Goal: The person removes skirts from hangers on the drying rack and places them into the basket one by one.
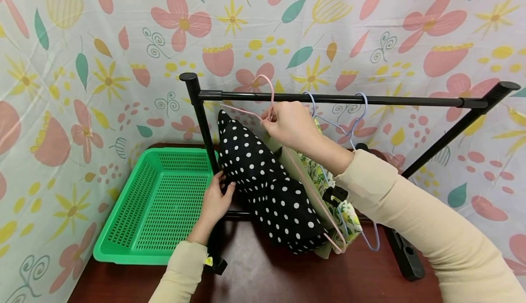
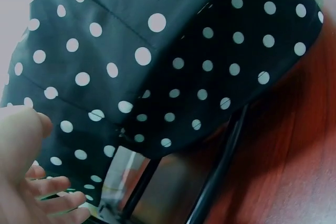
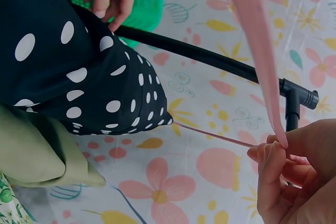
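Note:
My right hand [image 1: 293, 122] pinches the neck of a pink hanger [image 1: 242, 110], just below the black rail. The hook rises above the rail; I cannot tell whether it rests there. A black cloth with white dots [image 1: 263, 166] hangs slanting from this hanger. Beside the cloth's left edge, by the rack's post, is my left hand [image 1: 215, 198], its fingers loosely extended; whether they touch the cloth is unclear. Olive-green cloth [image 3: 42, 148] lies right behind the dotted one. Further right hangs a lemon-patterned cloth [image 1: 349, 221], partly hidden by the right arm.
A green plastic basket [image 1: 123, 211] stands left of the black rack [image 1: 411, 101]. Two blue hangers [image 1: 363, 107] hook over the rail to the right. The rack's foot [image 1: 404, 253] stands on the reddish-brown tabletop [image 1: 263, 275]. A flowered curtain [image 1: 131, 43] closes off the back.

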The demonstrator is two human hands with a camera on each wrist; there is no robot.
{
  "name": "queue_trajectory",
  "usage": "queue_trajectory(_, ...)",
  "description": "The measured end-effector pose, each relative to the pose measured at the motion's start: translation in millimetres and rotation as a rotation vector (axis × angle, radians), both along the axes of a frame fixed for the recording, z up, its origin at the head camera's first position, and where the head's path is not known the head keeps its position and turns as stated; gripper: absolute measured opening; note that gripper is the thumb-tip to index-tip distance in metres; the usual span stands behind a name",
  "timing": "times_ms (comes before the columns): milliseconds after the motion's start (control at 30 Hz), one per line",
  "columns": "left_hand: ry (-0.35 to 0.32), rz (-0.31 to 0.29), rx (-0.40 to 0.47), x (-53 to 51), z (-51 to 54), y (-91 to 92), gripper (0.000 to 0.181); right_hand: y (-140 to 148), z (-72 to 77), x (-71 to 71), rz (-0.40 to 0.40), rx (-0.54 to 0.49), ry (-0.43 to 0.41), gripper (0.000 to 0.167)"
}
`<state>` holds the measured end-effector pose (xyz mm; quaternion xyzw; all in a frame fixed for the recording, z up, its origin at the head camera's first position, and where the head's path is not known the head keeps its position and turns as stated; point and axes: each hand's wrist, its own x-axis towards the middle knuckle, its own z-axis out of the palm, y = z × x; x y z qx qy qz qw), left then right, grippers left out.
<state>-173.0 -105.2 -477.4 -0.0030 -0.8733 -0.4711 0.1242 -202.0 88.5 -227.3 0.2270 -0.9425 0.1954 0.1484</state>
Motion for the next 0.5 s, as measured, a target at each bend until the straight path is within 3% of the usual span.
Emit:
queue_trajectory(133,-0.071,-0.012,0.089,-2.1,-5.1,6.8,0.053,1,2.2,1.1,0.009,-0.01,0.022,0.014)
queue_trajectory(333,-0.31,-0.053,0.376,-3.4,-9.3,16.8,0.058,3,4.3,2.7,0.013,-0.021,0.027,0.013)
queue_trajectory(500,-0.396,-0.053,0.538,-5.2,-16.8,20.9,0.059,4,3.4,2.4,0.023,-0.025,0.034,0.015)
